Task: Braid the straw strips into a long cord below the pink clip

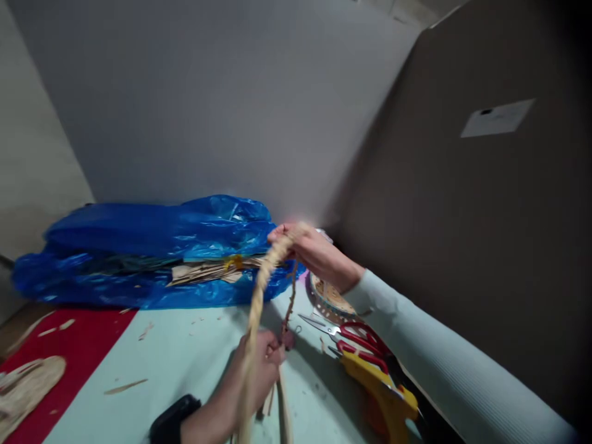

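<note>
My right hand (319, 254) is raised, its fingers closed on the upper part of a pale braided straw cord (259, 290). The cord arches from there down towards the camera, passing in front of my left forearm. A thin, rough brown strand (291, 296) hangs beneath my right hand to my left fingers. My left hand (261, 364), lower down, is closed in a pinch at that strand's lower end, with pale flat strips (285, 401) trailing below it. Blur hides exactly how the strand and strips join. A small reddish lump (287, 340) shows by my left fingertips.
A blue plastic bag (139, 231) holding dry flat strips (208, 271) lies along the wall. Red-handled scissors (361, 338) and a yellow tool (383, 394) lie at right, near a round woven piece (330, 293). A woven sole-shaped piece (34, 385) rests on red cloth (92, 345).
</note>
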`<action>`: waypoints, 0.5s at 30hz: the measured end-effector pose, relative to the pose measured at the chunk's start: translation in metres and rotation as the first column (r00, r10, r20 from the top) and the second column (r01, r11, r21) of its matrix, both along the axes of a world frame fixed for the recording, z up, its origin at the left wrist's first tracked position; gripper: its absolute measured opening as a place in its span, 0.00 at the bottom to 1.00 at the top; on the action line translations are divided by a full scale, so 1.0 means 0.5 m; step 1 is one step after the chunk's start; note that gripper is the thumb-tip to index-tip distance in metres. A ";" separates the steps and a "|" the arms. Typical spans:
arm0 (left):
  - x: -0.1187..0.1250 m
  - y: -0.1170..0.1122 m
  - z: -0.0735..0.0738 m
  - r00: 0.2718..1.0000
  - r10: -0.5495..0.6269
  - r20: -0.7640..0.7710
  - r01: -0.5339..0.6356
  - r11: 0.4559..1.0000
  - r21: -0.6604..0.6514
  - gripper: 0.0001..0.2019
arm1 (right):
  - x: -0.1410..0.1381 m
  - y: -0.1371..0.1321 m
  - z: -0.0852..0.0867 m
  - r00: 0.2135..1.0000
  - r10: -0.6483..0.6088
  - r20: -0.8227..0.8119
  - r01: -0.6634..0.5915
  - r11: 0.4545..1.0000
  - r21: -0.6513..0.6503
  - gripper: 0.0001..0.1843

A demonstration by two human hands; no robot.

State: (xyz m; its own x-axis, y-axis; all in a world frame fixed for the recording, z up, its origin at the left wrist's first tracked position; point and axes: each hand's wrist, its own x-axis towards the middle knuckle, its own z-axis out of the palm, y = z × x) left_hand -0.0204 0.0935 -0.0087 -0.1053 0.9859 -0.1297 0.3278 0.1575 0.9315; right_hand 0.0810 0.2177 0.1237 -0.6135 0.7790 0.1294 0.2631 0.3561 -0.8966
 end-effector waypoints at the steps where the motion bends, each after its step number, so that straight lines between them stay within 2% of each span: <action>1: -0.001 0.002 0.003 0.999 -0.037 -0.036 0.037 0.999 -0.008 0.13 | -0.001 0.030 0.004 0.997 -0.072 0.022 0.072 0.997 0.004 0.12; 3: -0.002 0.007 0.008 0.988 -0.101 -0.117 0.099 0.995 -0.018 0.12 | 0.001 0.093 0.010 0.968 -0.235 0.087 0.234 0.972 0.022 0.14; 6: -0.003 0.013 0.006 0.971 -0.149 -0.186 0.142 0.989 -0.050 0.10 | 0.014 0.174 0.017 0.866 -0.467 0.177 0.453 0.884 0.115 0.15; 9: -0.008 0.015 -0.001 0.963 -0.177 -0.202 0.165 0.984 -0.074 0.10 | 0.029 0.213 0.021 0.780 -0.578 0.241 0.535 0.815 0.224 0.18; 12: -0.013 0.017 -0.008 0.966 -0.189 -0.177 0.177 0.981 -0.080 0.11 | 0.040 0.187 0.020 0.792 -0.559 0.243 0.487 0.820 0.300 0.24; 14: -0.017 0.018 -0.012 0.970 -0.191 -0.150 0.180 0.980 -0.079 0.12 | 0.047 0.126 0.015 0.839 -0.509 0.192 0.427 0.835 0.348 0.28; 15: -0.018 0.018 -0.013 0.973 -0.189 -0.133 0.180 0.981 -0.077 0.13 | 0.051 0.084 0.011 0.865 -0.478 0.155 0.399 0.841 0.365 0.26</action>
